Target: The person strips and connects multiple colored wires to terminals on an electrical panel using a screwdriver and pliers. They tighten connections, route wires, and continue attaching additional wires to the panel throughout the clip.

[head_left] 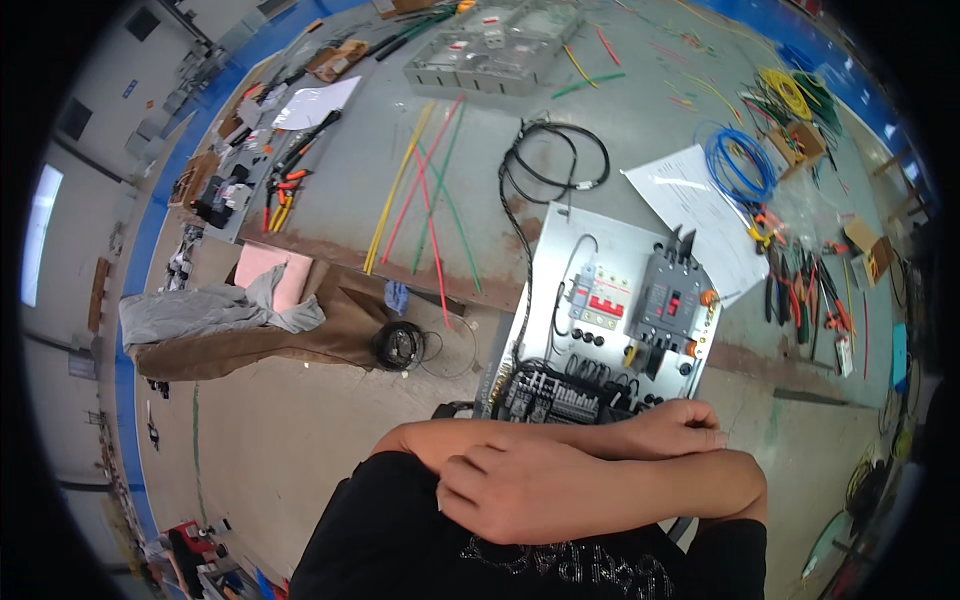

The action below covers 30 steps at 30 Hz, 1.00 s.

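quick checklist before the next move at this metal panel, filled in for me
1. Bare left hand and bare right hand uncrossed: not ok, forearms crossed.
2. Silvery rectangular metal panel wholly over the grey bench: not ok, it juts past the front edge.
3. White printed paper sheet in sight: ok, beside the panel.
4. Dark-grey boxy breaker on the panel: ok.
5. Thin black wires seated properly: cannot tell, too small.

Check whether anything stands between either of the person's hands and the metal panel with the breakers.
Yes, for one: in this view the person's left forearm crosses between the right hand and the metal panel. Nothing visible stands between the left hand, by the panel's near edge, and the panel.
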Each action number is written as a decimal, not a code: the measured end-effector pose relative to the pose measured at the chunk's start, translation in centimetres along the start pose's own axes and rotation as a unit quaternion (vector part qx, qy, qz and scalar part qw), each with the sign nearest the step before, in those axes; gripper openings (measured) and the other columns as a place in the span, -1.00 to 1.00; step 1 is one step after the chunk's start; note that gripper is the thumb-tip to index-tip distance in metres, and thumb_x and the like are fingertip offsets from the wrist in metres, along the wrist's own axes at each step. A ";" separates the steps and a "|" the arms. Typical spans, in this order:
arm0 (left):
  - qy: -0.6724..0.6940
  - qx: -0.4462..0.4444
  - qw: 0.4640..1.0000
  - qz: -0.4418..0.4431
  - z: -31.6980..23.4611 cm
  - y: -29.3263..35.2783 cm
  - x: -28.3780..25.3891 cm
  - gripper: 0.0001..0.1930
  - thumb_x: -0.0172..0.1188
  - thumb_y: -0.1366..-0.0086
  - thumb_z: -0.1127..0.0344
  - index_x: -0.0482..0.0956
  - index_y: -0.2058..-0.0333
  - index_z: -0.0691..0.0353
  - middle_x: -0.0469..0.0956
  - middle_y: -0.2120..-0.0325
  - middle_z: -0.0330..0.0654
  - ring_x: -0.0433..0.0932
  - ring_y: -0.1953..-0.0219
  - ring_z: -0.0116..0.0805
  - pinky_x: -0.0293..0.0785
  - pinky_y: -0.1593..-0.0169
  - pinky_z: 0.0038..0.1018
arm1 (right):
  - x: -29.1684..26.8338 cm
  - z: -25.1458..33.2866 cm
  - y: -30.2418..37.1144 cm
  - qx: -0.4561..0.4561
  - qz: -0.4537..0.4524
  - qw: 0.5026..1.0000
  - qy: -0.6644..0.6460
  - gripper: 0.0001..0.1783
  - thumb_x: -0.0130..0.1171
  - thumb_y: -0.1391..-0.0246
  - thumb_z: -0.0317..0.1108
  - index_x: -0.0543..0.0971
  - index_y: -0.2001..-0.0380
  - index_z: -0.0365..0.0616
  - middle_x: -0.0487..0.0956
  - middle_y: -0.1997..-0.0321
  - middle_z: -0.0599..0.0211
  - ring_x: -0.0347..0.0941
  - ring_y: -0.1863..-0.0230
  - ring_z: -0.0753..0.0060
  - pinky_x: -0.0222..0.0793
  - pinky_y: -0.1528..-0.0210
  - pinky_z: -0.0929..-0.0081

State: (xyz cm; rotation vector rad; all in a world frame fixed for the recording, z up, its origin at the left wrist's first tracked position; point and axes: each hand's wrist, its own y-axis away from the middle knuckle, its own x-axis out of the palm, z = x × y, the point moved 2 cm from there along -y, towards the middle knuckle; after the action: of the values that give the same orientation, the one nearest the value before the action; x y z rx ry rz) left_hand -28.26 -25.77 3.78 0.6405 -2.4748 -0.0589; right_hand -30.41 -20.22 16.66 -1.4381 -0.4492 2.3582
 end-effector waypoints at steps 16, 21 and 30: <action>-0.203 0.165 0.929 -0.264 -4.4 11.6 -6.1 -0.83 0.31 -0.55 0.28 0.60 0.17 0.26 0.58 0.38 -0.30 0.45 0.34 -0.59 0.44 0.27 -0.50 | -7.4 0.2 13.4 0.235 -0.190 0.946 -0.116 -0.65 0.47 -0.14 -0.19 0.79 0.10 -0.20 0.75 0.04 0.10 0.73 0.06 0.20 0.59 0.07 0.34; -0.212 0.144 0.775 -0.578 3.3 21.2 -13.6 -0.83 0.33 -0.54 0.26 0.65 0.18 0.26 0.54 0.39 -0.38 0.42 0.32 -0.64 0.39 0.27 -0.58 | -3.9 -1.6 25.3 0.566 -0.385 0.725 -0.076 -0.81 0.28 -0.33 -0.39 0.68 0.25 -0.36 0.67 0.21 0.17 0.60 0.23 0.37 0.49 0.10 0.48; -0.023 -0.113 0.876 -0.468 9.1 24.3 -15.4 -0.50 0.09 -0.66 -0.09 0.59 -0.26 0.19 0.70 0.07 -0.32 0.64 0.10 -0.52 0.57 0.03 -0.47 | 9.6 -0.5 33.3 0.678 -0.379 0.544 -0.316 -0.61 0.14 -0.56 -0.08 0.67 0.12 -0.24 0.65 0.33 0.43 0.56 0.37 0.61 0.48 0.29 0.57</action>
State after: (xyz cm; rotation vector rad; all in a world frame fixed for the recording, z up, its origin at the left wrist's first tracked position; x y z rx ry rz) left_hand -32.61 1.89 -7.48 1.6644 -1.9195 -0.7211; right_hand -38.17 -45.63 -5.63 0.3621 0.5149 1.4563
